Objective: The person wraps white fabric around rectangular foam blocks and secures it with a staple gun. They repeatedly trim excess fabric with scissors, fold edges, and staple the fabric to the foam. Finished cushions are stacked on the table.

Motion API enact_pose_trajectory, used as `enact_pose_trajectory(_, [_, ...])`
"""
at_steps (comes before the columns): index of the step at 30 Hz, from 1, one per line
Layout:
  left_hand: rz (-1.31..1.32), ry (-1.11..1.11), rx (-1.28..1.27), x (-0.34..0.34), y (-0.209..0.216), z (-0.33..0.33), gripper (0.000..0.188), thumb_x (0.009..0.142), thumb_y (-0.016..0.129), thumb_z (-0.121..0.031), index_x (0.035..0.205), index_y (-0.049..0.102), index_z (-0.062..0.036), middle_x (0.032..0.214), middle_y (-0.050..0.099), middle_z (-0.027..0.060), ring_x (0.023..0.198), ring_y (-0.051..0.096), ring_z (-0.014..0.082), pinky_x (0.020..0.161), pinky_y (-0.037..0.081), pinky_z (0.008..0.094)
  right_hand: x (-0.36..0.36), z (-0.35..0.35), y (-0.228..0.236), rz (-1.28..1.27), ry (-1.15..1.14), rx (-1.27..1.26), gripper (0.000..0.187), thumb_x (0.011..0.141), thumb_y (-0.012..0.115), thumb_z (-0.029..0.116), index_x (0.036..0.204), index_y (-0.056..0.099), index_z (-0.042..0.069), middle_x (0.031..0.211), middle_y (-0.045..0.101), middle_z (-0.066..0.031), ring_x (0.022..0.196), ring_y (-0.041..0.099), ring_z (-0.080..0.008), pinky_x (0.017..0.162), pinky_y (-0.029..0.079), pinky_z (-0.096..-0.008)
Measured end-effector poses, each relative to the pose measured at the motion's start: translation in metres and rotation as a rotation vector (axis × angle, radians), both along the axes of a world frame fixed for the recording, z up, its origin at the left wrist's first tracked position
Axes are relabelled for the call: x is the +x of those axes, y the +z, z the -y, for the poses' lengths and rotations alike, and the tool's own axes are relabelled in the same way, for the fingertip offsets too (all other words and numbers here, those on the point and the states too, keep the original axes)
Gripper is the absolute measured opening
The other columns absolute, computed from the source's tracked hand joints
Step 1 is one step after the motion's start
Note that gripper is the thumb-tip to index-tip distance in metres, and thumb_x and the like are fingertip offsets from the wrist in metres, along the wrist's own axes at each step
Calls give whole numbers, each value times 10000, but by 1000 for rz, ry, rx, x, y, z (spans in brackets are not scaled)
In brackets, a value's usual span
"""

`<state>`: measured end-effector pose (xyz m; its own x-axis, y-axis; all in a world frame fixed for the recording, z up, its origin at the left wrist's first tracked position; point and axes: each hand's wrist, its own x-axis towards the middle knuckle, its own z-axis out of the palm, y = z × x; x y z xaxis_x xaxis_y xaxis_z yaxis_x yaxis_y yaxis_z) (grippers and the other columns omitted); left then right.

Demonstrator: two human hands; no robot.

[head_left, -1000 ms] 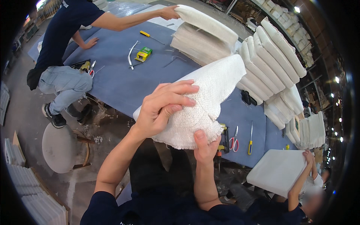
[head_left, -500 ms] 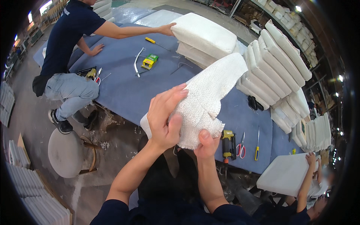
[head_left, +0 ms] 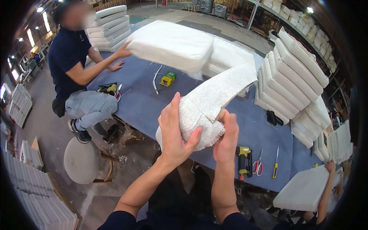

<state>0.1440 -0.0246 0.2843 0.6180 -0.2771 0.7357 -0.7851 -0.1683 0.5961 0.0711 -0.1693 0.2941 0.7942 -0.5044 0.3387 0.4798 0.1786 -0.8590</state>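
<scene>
In front of me is a long, curved piece covered in white woven fabric (head_left: 203,101), with a frayed fabric edge toward me. My left hand (head_left: 174,128) grips its left side, the thumb pressing on the fabric and the fingers behind. On the right, my right hand (head_left: 227,138) pinches the loose fabric beside the frayed edge with curled fingers. The piece is held up over the near edge of the blue-covered table (head_left: 142,109). Its underside is hidden.
A co-worker at left pulls a white cushion (head_left: 172,42). A stack of white cushions (head_left: 287,73) stands at right. Near it lie a nail gun (head_left: 244,163), scissors (head_left: 258,166) and a screwdriver (head_left: 276,166). A green-yellow box (head_left: 168,79) lies farther back. A round stool (head_left: 81,160) stands lower left.
My right hand has moved up along the fabric's right edge and curled its fingers onto it. The co-worker has dragged the top cushion leftward off the pile. My view has shifted.
</scene>
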Motion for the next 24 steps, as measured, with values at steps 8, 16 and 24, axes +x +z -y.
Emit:
enact_pose_trajectory(8, [58, -19, -106, 15, -9, 7, 886, 962, 766, -369, 1648, 395, 52, 1525, 544, 246, 1338, 537, 411, 1141, 359, 506, 23, -24, -1, 7, -151, -126, 236, 1138, 640, 188, 1137, 718, -34, 987, 702, 18, 888, 559, -24, 795, 469, -233])
enact_pose_trajectory(16, [148, -12, -75, 34, -11, 3, 716, 1019, 703, -364, 1612, 498, -19, 1552, 511, 266, 1371, 518, 418, 1141, 384, 512, 32, -17, -20, 53, -88, -158, 237, 1123, 668, 202, 1085, 732, -23, 968, 710, -5, 839, 572, -56, 748, 474, -252])
enact_pose_trajectory(24, [-31, -104, -98, 46, 13, -11, 520, 1046, 632, -172, 1562, 599, -113, 1564, 472, 289, 1452, 460, 458, 1220, 371, 532, 49, -21, -16, 59, 118, -365, 258, 1093, 687, 195, 1247, 780, 10, 1270, 756, -137, 1224, 647, -276, 1053, 503, -409])
